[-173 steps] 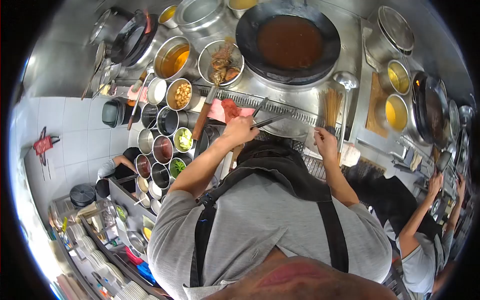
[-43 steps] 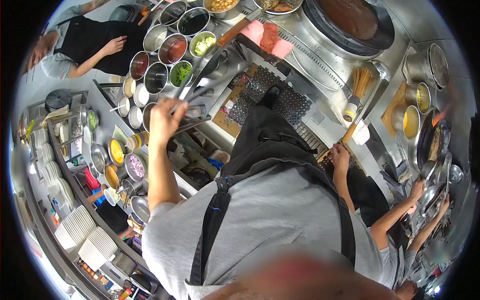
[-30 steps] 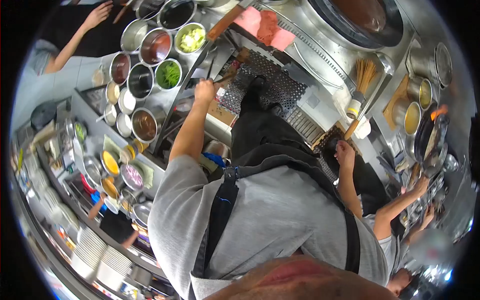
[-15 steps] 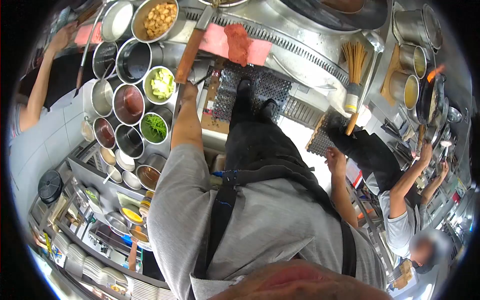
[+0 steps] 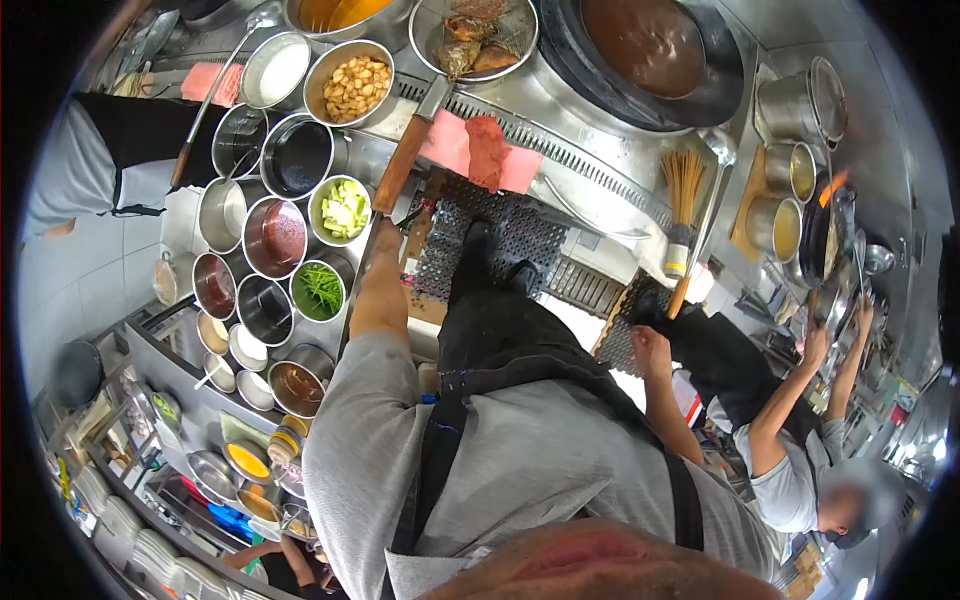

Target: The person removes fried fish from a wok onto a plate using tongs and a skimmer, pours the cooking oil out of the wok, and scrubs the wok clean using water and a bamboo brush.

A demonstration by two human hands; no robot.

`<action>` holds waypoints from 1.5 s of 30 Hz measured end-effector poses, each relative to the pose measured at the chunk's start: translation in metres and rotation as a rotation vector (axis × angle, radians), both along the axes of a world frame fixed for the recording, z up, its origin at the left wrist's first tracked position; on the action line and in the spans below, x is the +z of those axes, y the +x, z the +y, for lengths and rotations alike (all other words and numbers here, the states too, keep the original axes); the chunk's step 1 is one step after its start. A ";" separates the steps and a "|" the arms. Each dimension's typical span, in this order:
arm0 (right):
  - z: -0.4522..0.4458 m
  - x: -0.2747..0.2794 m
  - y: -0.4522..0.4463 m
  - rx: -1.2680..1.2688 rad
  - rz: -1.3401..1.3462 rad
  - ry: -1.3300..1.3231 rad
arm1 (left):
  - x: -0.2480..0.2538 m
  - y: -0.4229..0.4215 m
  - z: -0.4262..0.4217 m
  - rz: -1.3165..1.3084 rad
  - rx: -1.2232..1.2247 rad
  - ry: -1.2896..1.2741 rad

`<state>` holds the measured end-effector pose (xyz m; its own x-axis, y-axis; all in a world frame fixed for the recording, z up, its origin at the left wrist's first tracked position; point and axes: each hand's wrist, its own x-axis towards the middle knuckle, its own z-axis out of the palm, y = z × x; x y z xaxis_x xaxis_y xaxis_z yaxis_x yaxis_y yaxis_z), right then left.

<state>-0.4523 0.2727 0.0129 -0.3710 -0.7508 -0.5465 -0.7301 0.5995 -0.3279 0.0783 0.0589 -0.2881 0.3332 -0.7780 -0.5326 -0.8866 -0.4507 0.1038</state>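
Note:
My left hand (image 5: 385, 240) is at the edge of the counter, just below the end of a wooden handle (image 5: 402, 165). Its fingers are mostly hidden, so a grip on anything cannot be made out. That handle leads up to a round wire strainer (image 5: 512, 28) with browned pieces of food (image 5: 465, 52) in it. Beside the handle lies a pink cloth (image 5: 450, 140) with a crumpled red cloth (image 5: 486, 150) over it. My right hand (image 5: 654, 352) hangs at my side with its fingers curled in, and nothing shows in it.
Several metal pots stand at the left, among them chopped greens (image 5: 321, 288), pale green pieces (image 5: 345, 209) and golden chunks (image 5: 357, 88). A large wok (image 5: 565, 60) holds brown liquid. A bamboo brush (image 5: 683, 190) and a ladle (image 5: 718, 145) lie right. A co-worker (image 5: 775, 470) cooks near a flame.
The view has shifted, bringing more of the wok and strainer into sight. My right hand's fingers look more tightly curled. The person at the far left has moved, with the torso now showing.

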 end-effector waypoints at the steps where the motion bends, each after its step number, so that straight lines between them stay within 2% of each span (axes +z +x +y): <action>1: -0.009 0.011 0.006 -0.048 -0.034 0.054 | 0.007 -0.002 -0.002 0.046 0.009 0.012; 3: -0.014 0.013 0.010 -0.028 -0.030 0.023 | 0.019 -0.007 -0.004 0.158 0.087 0.083; 7: -0.016 0.021 0.015 0.005 -0.034 -0.023 | 0.018 -0.009 -0.002 0.150 0.132 0.048; 8: -0.016 0.022 0.015 0.011 -0.049 -0.031 | 0.022 -0.008 0.002 0.145 0.074 0.035; 10: -0.016 0.019 0.016 0.021 -0.010 -0.031 | 0.054 -0.014 0.016 0.140 0.023 0.018; 12: -0.020 0.011 0.020 0.037 0.016 -0.040 | 0.107 -0.021 0.040 0.018 -0.167 -0.070; 14: -0.031 0.003 0.027 0.110 -0.056 -0.082 | 0.161 -0.028 0.063 0.108 -0.104 -0.133; 15: -0.041 0.005 0.037 0.253 -0.017 -0.189 | 0.174 -0.030 0.076 0.093 -0.090 -0.147; 16: -0.056 0.008 0.049 0.271 -0.032 -0.202 | 0.186 -0.031 0.090 0.164 -0.052 -0.219; 19: -0.105 0.016 0.092 0.477 -0.101 -0.108 | 0.219 -0.030 0.122 0.286 0.108 -0.326; 21: -0.133 0.022 0.123 0.552 -0.381 -0.119 | 0.240 -0.026 0.148 0.433 0.332 -0.292; 22: -0.145 0.028 0.139 0.638 -0.413 -0.108 | 0.256 -0.025 0.159 0.396 0.415 -0.314; 24: -0.167 0.034 0.172 0.681 -0.620 -0.099 | 0.300 -0.031 0.183 0.734 0.634 -0.329; 25: -0.177 0.024 0.182 0.806 -0.668 -0.094 | 0.320 -0.038 0.194 0.801 0.690 -0.344; 26: -0.185 0.037 0.198 0.821 -0.737 0.038 | 0.341 -0.046 0.204 0.862 0.759 -0.381; 30: -0.186 0.041 0.237 0.931 -1.090 0.291 | 0.409 -0.099 0.229 0.999 0.792 -0.734; 32: -0.161 0.075 0.260 0.717 -1.340 0.315 | 0.434 -0.132 0.221 0.990 0.882 -0.858; 33: -0.161 0.071 0.266 0.638 -1.494 0.427 | 0.436 -0.147 0.217 0.982 0.792 -0.946; 34: -0.152 0.075 0.273 0.503 -1.705 0.398 | 0.436 -0.159 0.211 0.974 0.695 -1.029; 36: -0.144 0.092 0.285 0.352 -1.814 0.379 | 0.429 -0.173 0.199 0.859 0.641 -1.164; 37: -0.143 0.098 0.288 0.378 -1.805 0.393 | 0.431 -0.173 0.199 0.737 0.566 -1.198; 38: -0.145 0.102 0.291 0.396 -1.716 0.347 | 0.425 -0.173 0.197 0.734 0.582 -1.216; 40: -0.148 0.105 0.294 0.426 -1.627 0.296 | 0.422 -0.170 0.196 0.446 0.437 -1.269; 41: -0.149 0.104 0.297 0.423 -1.569 0.248 | 0.420 -0.167 0.199 0.591 0.459 -1.162; 44: -0.164 0.089 0.305 0.419 -1.495 0.144 | 0.417 -0.159 0.201 0.623 0.421 -1.222; 45: -0.167 0.085 0.302 0.409 -1.472 0.095 | 0.423 -0.152 0.206 0.627 0.465 -1.104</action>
<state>-0.1503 0.1053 0.0980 0.7433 -0.6061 -0.2831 0.0837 0.5042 -0.8595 -0.0734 0.2645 0.1348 0.6137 -0.7781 0.1340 -0.3461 -0.1126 0.9314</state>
